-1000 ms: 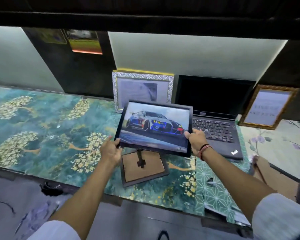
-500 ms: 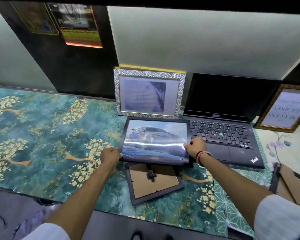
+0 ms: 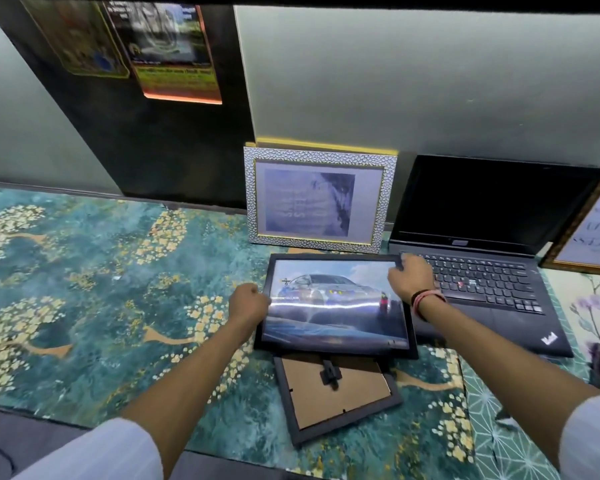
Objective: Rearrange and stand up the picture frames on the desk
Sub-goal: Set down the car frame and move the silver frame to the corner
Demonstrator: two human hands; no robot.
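The car picture frame (image 3: 336,306) is down lower now than a second ago, tilted back, glare across its glass. The left hand (image 3: 248,303) is curled on its left edge, and the right hand (image 3: 411,277) has climbed from the right edge to the top right corner, fingers clamped there. Its lower edge overlaps the face-down frame (image 3: 336,393) lying on the table (image 3: 84,271). Just behind stands the silver frame (image 3: 316,199) against the wall; the open laptop (image 3: 482,258) crowds the right side, with a gold frame (image 3: 589,230) beyond.
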